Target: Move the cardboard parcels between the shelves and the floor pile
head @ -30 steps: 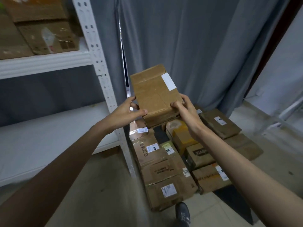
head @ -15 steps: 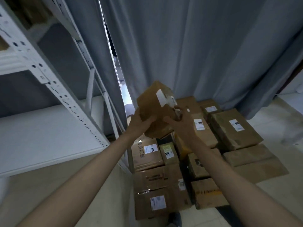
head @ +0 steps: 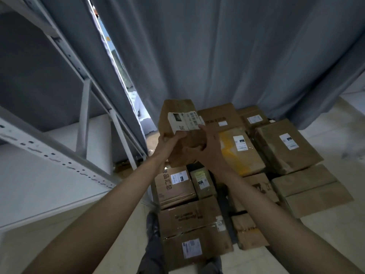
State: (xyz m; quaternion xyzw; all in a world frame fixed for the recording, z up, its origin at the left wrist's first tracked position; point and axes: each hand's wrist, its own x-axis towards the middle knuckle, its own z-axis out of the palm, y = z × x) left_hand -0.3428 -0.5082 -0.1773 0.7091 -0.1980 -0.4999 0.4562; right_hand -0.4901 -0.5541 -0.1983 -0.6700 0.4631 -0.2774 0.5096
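1. Holding one cardboard parcel in both hands, I have it raised over the floor pile, above the pile's far left corner and clear of everything beneath it.

2. My left hand takes the parcel's lower left edge, thumb curled up onto the labelled face and the other fingers hidden behind it. My right hand cups the lower right corner from beneath, fingers wrapped round the cardboard. Neither hand is slack; both are closed on the box.

3. Judgement: the two-handed hold at the bottom edge carries the weight from below and keeps the parcel tilted back, so the shipping label faces me and can be read.

4. The pile lies on the floor against the grey curtain, parcels packed edge to edge in rough rows. A yellow-taped parcel sits just right of my hands, a larger brown one beyond it toward the pile's right edge.

5. The white metal shelving stands at left, its near upright just beside the pile's left edge; the lower shelf board visible here carries nothing I can see.

6. Judgement: the parcel is in transit. Which way it is going, I cannot tell.

7. Risk, as I judge it: a grip confined to the lower end leaves the top free to tip forward.
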